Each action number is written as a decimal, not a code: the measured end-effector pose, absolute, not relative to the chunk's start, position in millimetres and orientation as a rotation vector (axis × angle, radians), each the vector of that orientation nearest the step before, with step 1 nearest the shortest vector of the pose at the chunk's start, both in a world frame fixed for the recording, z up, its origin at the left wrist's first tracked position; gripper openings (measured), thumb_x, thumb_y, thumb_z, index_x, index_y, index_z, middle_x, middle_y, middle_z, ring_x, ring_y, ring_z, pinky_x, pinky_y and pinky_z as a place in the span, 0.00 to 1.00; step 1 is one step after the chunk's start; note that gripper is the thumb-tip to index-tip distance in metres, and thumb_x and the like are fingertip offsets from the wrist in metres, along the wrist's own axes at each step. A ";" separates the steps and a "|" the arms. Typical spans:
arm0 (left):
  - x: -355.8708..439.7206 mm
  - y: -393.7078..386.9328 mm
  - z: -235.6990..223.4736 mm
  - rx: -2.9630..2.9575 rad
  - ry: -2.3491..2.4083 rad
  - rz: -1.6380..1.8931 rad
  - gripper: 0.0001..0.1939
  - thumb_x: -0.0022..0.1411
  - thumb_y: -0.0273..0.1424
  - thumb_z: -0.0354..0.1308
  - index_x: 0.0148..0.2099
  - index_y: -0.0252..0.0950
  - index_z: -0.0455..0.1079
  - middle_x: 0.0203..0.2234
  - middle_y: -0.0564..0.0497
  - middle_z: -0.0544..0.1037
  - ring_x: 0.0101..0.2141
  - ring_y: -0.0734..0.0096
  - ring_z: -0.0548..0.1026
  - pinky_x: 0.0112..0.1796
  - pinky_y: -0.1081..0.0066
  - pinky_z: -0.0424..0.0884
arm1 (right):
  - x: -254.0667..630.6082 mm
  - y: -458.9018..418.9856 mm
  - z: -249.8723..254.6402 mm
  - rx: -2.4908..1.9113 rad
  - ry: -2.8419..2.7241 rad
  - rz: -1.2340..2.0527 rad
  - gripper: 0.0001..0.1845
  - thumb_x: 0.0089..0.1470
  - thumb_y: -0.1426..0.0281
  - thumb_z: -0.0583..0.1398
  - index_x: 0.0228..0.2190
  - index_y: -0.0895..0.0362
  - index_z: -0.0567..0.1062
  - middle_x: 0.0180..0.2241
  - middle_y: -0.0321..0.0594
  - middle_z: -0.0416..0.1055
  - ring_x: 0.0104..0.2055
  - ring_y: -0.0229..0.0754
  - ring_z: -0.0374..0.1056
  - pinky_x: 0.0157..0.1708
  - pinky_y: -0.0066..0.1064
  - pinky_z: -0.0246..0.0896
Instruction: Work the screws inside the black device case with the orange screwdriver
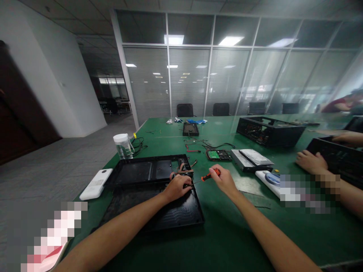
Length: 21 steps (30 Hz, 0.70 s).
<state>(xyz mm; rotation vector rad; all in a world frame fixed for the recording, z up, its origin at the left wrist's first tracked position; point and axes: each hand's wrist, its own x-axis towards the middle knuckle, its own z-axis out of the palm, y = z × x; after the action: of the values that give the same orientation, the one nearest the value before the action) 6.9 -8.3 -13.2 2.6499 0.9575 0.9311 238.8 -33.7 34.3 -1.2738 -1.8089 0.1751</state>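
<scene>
My right hand (226, 180) is closed round the orange-and-black handle of a screwdriver (206, 176), its thin shaft pointing left. The tip ends close to the fingers of my left hand (178, 187), which are bent together over the inner edge of an opened black plastic case. What they pinch, if anything, is hidden. The case's far half (136, 173) holds a bundle of striped wires (183, 171) and small parts at its right end. Nearer to me lies the shallow, glossy other half (170, 213), with my left forearm across it.
A clear jug with white lid (124, 146) and a white device (96, 184) stand left. A green circuit board (217, 155), loose cables (210, 144) and a silver drive box (251, 160) lie beyond. At right, a co-worker's hands (312, 161) touch a black chassis (340, 158).
</scene>
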 end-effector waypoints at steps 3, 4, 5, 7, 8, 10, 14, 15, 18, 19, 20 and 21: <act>6.7 -8.4 -13.4 2.649 0.942 0.942 0.11 0.54 0.28 0.60 0.40 0.35 0.65 0.34 0.52 0.76 0.37 0.68 0.71 0.42 0.69 0.62 | 237.8 -34.9 37.5 -1.275 -1.823 0.165 0.16 0.54 0.59 0.50 0.26 0.56 0.69 0.21 0.35 0.65 0.22 0.36 0.60 0.26 0.26 0.52; 6.6 -8.4 -13.5 2.650 0.945 0.947 0.11 0.54 0.28 0.60 0.41 0.35 0.65 0.34 0.52 0.76 0.37 0.68 0.71 0.42 0.69 0.62 | 238.0 -34.6 37.7 -1.273 -1.818 0.164 0.17 0.54 0.58 0.50 0.26 0.56 0.69 0.21 0.35 0.65 0.22 0.36 0.60 0.26 0.26 0.52; 6.6 -8.5 -13.5 2.651 0.951 0.952 0.11 0.54 0.28 0.60 0.41 0.35 0.65 0.34 0.52 0.76 0.37 0.68 0.71 0.42 0.69 0.63 | 238.4 -34.0 37.5 -1.270 -1.810 0.166 0.17 0.54 0.58 0.50 0.26 0.56 0.69 0.21 0.35 0.65 0.22 0.36 0.60 0.26 0.26 0.52; 6.5 -8.7 -13.4 2.651 0.958 0.953 0.11 0.54 0.28 0.60 0.41 0.36 0.65 0.34 0.52 0.76 0.37 0.67 0.71 0.42 0.69 0.63 | 239.6 -32.1 35.9 -1.271 -1.795 0.172 0.18 0.55 0.57 0.49 0.26 0.56 0.69 0.20 0.34 0.64 0.22 0.36 0.59 0.25 0.26 0.52; 6.5 -8.9 -13.2 2.651 0.957 0.948 0.11 0.54 0.28 0.60 0.41 0.36 0.65 0.34 0.52 0.76 0.37 0.67 0.71 0.42 0.68 0.63 | 240.2 -31.1 34.8 -1.274 -1.793 0.177 0.18 0.55 0.57 0.49 0.26 0.56 0.69 0.20 0.34 0.64 0.22 0.36 0.59 0.25 0.26 0.52; 6.5 -9.2 -12.9 2.649 0.953 0.937 0.10 0.55 0.28 0.60 0.40 0.36 0.66 0.34 0.52 0.76 0.37 0.68 0.71 0.42 0.69 0.62 | 240.8 -30.1 33.1 -1.280 -1.802 0.182 0.18 0.55 0.57 0.49 0.26 0.56 0.69 0.20 0.34 0.64 0.22 0.36 0.59 0.24 0.26 0.52; 6.8 -9.7 -11.7 2.647 0.952 0.924 0.09 0.55 0.29 0.59 0.40 0.36 0.66 0.34 0.52 0.76 0.37 0.67 0.71 0.42 0.69 0.62 | 237.4 -33.9 38.3 -1.293 -1.851 0.147 0.18 0.55 0.57 0.49 0.27 0.56 0.70 0.21 0.35 0.66 0.23 0.36 0.61 0.25 0.26 0.52; 6.9 -9.8 -11.4 2.646 0.953 0.923 0.09 0.55 0.29 0.59 0.40 0.36 0.66 0.34 0.52 0.76 0.37 0.67 0.71 0.42 0.69 0.62 | 235.5 -35.9 41.8 -1.299 -1.877 0.125 0.18 0.55 0.57 0.49 0.27 0.55 0.70 0.21 0.35 0.67 0.23 0.37 0.61 0.26 0.26 0.52; 7.2 -10.2 -10.5 2.650 0.949 0.915 0.10 0.55 0.29 0.59 0.40 0.36 0.66 0.33 0.52 0.76 0.37 0.67 0.71 0.42 0.68 0.62 | 228.5 -41.6 53.6 -1.311 -1.984 0.020 0.17 0.55 0.57 0.50 0.27 0.55 0.71 0.22 0.37 0.69 0.24 0.38 0.64 0.27 0.26 0.52; 7.3 -10.3 -10.2 2.651 0.948 0.912 0.09 0.55 0.29 0.59 0.40 0.36 0.66 0.33 0.52 0.76 0.37 0.67 0.72 0.42 0.68 0.62 | 226.3 -42.9 56.8 -1.310 -2.014 -0.021 0.17 0.55 0.57 0.50 0.27 0.54 0.71 0.22 0.37 0.70 0.25 0.39 0.65 0.27 0.27 0.51; 7.4 -10.4 -10.1 2.652 0.949 0.911 0.09 0.55 0.29 0.59 0.40 0.36 0.66 0.33 0.52 0.76 0.38 0.67 0.72 0.42 0.68 0.62 | 224.3 -43.8 59.0 -1.306 -2.036 -0.058 0.17 0.55 0.57 0.50 0.27 0.54 0.71 0.22 0.37 0.70 0.25 0.39 0.65 0.27 0.27 0.51; 7.4 -10.5 -10.1 2.650 0.951 0.911 0.09 0.55 0.29 0.59 0.40 0.36 0.66 0.33 0.52 0.76 0.38 0.67 0.72 0.42 0.68 0.62 | 222.8 -44.2 60.3 -1.302 -2.045 -0.086 0.17 0.55 0.57 0.50 0.27 0.54 0.71 0.22 0.37 0.70 0.25 0.39 0.65 0.26 0.27 0.50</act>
<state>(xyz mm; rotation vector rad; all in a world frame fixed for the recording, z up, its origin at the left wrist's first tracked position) 7.4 -10.5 -10.1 2.6502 0.9515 0.9115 222.8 -44.2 60.3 -1.3024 -2.0452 -0.0856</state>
